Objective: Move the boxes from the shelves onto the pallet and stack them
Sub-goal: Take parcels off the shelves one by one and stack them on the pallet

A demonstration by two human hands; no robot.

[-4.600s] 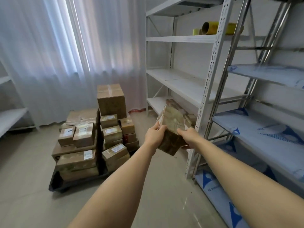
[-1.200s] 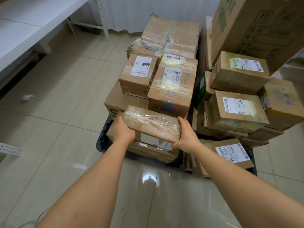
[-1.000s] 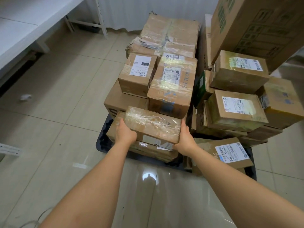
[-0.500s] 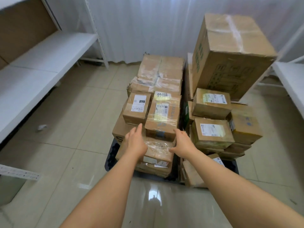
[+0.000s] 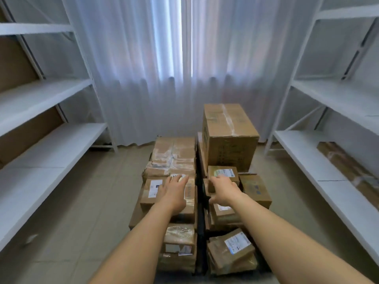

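A stack of brown cardboard boxes fills the floor ahead, the pallet beneath it hidden. The plastic-wrapped box (image 5: 180,236) lies at the near left of the stack, on top of another box. A big tall box (image 5: 228,138) stands at the back right. My left hand (image 5: 175,190) hovers over the labelled boxes (image 5: 152,190) on the left, fingers spread, holding nothing. My right hand (image 5: 224,189) hovers over the small labelled box (image 5: 223,174) on the right, also empty with fingers apart.
White shelving (image 5: 47,140) runs along the left and more white shelves (image 5: 320,152) along the right, with a long brown package (image 5: 350,171) on the right lower shelf. White curtains (image 5: 174,68) hang behind the stack. Tiled floor lies on both sides.
Both hands let go of the plastic-wrapped box, which now rests on the near left of the stack. The hands lifted away and the view tilted up toward the curtains.
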